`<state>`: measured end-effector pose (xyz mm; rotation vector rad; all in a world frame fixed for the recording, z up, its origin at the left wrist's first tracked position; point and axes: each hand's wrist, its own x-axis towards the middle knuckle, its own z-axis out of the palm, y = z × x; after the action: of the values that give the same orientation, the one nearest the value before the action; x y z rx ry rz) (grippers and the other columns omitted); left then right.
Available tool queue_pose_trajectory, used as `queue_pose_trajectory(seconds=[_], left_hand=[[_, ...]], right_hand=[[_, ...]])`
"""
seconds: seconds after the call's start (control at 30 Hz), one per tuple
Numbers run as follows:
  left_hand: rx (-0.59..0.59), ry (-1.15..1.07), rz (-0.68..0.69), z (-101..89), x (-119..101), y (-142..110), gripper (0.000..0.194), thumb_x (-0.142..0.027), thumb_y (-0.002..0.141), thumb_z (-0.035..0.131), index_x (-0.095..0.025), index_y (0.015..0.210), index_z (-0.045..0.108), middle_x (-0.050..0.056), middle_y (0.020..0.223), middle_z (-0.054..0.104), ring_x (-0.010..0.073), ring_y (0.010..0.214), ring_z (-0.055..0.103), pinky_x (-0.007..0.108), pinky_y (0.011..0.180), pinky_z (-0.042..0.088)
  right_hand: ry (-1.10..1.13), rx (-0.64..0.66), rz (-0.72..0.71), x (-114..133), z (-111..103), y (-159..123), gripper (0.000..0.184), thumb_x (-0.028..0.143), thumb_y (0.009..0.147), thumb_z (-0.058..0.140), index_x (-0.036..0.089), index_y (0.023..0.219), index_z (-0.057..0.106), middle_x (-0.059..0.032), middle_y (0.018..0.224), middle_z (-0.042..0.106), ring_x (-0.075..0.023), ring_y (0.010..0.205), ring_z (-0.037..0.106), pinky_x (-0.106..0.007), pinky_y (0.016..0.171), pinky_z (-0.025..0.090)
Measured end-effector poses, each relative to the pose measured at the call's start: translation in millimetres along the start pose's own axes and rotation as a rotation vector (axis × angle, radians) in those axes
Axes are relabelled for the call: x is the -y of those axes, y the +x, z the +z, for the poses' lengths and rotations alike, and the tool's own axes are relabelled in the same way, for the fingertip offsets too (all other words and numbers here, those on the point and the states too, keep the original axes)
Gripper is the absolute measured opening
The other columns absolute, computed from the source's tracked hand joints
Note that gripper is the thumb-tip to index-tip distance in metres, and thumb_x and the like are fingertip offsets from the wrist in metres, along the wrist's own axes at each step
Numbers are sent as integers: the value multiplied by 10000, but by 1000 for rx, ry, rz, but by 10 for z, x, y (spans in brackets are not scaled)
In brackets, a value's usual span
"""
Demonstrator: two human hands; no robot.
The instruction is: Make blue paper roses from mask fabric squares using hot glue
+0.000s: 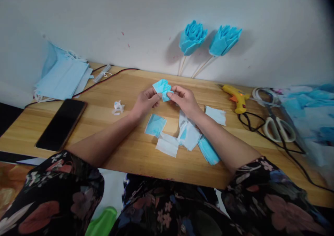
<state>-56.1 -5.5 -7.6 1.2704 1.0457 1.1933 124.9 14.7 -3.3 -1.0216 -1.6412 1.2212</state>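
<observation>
Between my two hands, above the middle of the wooden table (125, 149), is a folded piece of blue mask fabric (163, 87). My left hand (148, 102) pinches its left side between thumb and fingers. On the other side, my right hand (182, 97) grips the right edge with thumb and forefinger. Below them lie a blue fabric square (156, 125), a white fabric square (167, 144), a pile of white and blue pieces (189, 136) and a stack of blue pieces (208, 150). Another white piece (216, 115) rests beyond my right forearm.
Two blue fabric flowers (193, 37) on sticks lean against the wall. At right are a yellow glue gun (236, 96), scissors (279, 128) and a plastic bag of blue scraps (313, 114). At left are stacked face masks (61, 77), a phone (62, 124) and a crumpled white scrap (118, 107).
</observation>
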Motion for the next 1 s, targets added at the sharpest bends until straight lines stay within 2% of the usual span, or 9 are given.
queue_pose_trajectory(seconds=[0.63,0.73,0.87,1.0], left_hand=[[73,27,34,-4,4,-7,249,-304,826,723,-166,695,563,-26,595,552,72,524,480,209,524,410],[60,9,26,-8,8,-2,240,-295,826,717,-165,691,567,-28,585,553,68,519,476,204,525,408],[-6,-36,-4,-20,24,16,239,-278,843,691,-163,680,560,-26,574,559,62,502,474,198,518,401],[-47,-66,-20,-32,31,28,244,-256,853,683,-163,670,550,-23,570,566,62,495,481,196,511,395]], right_hand=[[31,-17,39,-10,16,3,378,421,796,688,225,641,403,60,577,360,-96,566,334,-261,539,259],[72,-8,61,9,15,-1,350,437,791,705,220,655,466,53,591,442,-101,580,410,-258,562,332],[167,60,108,41,-6,-5,317,519,804,701,212,784,625,12,736,624,-123,685,568,-267,666,465],[160,76,115,48,-21,-8,363,564,836,669,205,783,664,-12,770,676,-120,693,585,-251,656,476]])
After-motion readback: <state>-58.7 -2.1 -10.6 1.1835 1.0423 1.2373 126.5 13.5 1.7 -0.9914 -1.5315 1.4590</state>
